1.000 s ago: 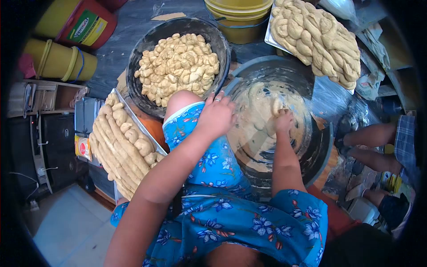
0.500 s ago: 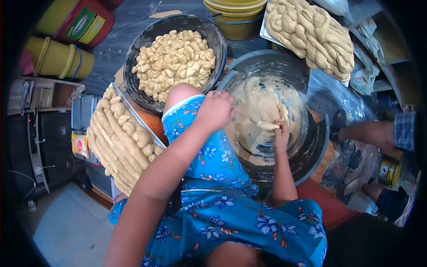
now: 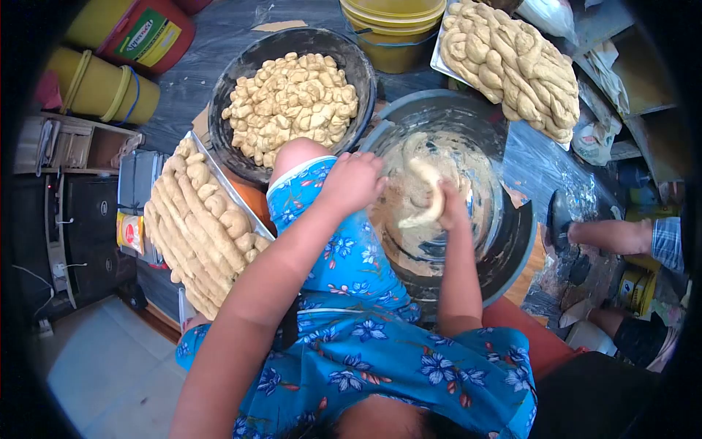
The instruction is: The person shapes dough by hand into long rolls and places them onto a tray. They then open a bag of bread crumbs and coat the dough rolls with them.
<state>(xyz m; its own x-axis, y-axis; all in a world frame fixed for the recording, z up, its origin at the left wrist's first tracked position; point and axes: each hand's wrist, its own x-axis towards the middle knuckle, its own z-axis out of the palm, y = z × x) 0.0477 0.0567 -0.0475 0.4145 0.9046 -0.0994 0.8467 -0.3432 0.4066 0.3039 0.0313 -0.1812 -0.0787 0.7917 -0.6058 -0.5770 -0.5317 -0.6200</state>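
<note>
A curved strip of pale dough (image 3: 430,192) hangs from my right hand (image 3: 455,205), whose fingers are closed on it, over the large dark basin (image 3: 518,252). Flour and dough residue coat the basin's inside. My left hand (image 3: 354,181) rests on the raised knee beside the basin's left rim; its fingers are bent and nothing shows in them. Many small dough pieces (image 3: 292,102) fill a second dark basin (image 3: 219,88) beyond the knee.
At the left, a tray (image 3: 230,192) holds long dough strips and twisted pieces. Braided dough (image 3: 512,66) lies on another tray at the top right. Yellow buckets (image 3: 395,36) stand behind the basins. Another person's leg (image 3: 614,235) reaches in from the right.
My right hand has moved slightly up and left, lifting and swinging the dough strip, which now hangs in a curve. My left hand has stayed at the knee.
</note>
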